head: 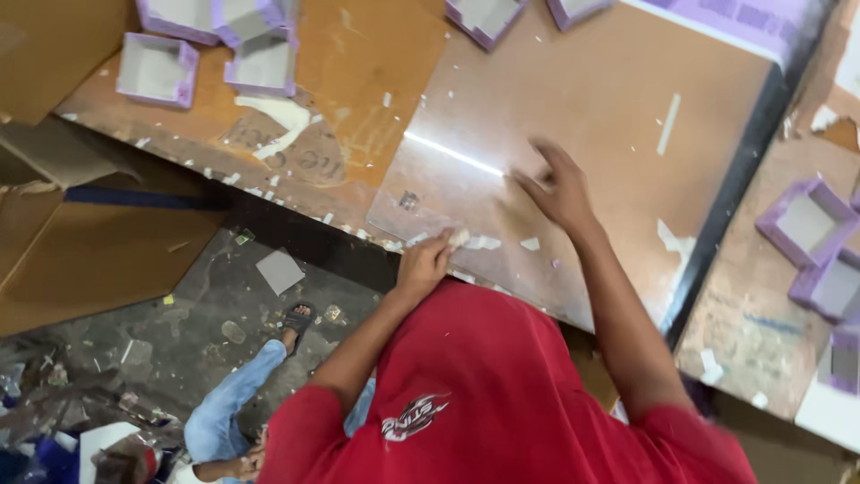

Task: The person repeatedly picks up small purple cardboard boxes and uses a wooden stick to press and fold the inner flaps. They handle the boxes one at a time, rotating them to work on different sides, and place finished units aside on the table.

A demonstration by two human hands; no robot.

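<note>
A clear glossy sheet point(573, 108) lies on the brown worktable point(358, 54), its near corner over the table's edge. My left hand point(424, 263) is at that near edge, fingers pinched on a small white scrap point(460, 237). More white scraps point(484, 243) lie beside it on the sheet. My right hand point(557, 190) rests on the sheet farther in, fingers spread and blurred, holding nothing. My red shirt point(502, 394) fills the bottom of the view.
Purple-rimmed square trays sit at the table's far left point(158, 70), top point(484, 16) and on a side table at right point(806, 220). Cardboard sheets point(98, 260) lean at left. On the littered floor point(197, 314), another person's jeans leg and sandalled foot point(296, 320).
</note>
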